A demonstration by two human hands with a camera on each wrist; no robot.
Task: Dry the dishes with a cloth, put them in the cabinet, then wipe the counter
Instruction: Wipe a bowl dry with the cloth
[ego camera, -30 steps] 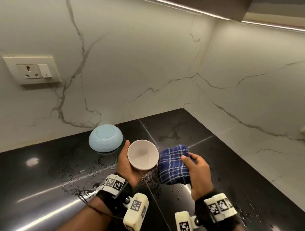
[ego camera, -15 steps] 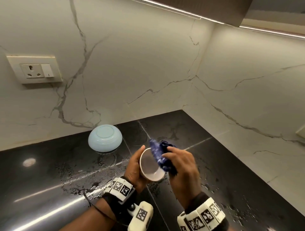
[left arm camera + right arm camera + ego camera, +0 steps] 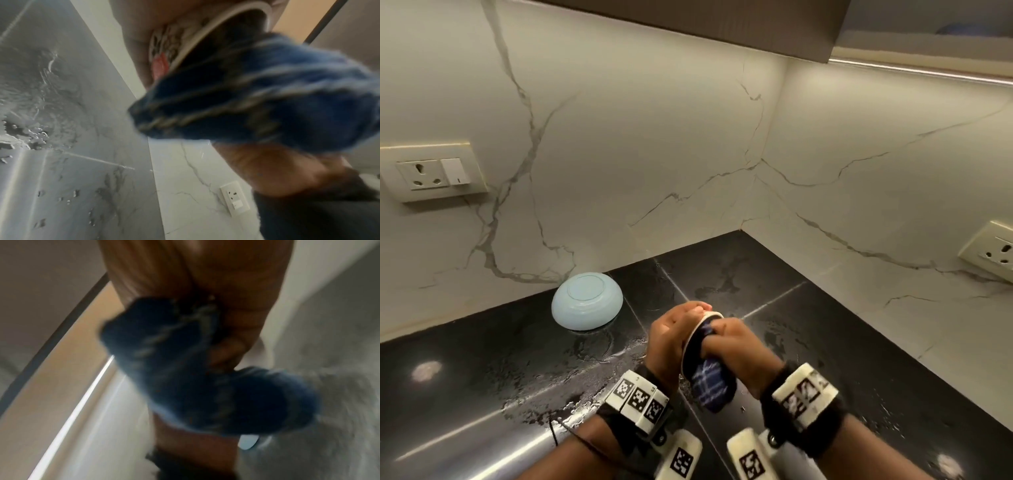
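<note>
Head view: white bowl held above the counter, left hand grip wrapped around its outside. Right hand grip bunches blue cloth inside it. Drying underway; blue bowl upside down, counter wet, both pending.

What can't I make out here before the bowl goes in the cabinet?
- Inside of the white bowl: hidden in head view by the blue cloth and right hand; dryness unknown.
- Right wrist view: motion-blurred.
- Cabinet: cut off by the top edge.
- Light blue bowl: upside down, inside unseen.
</note>
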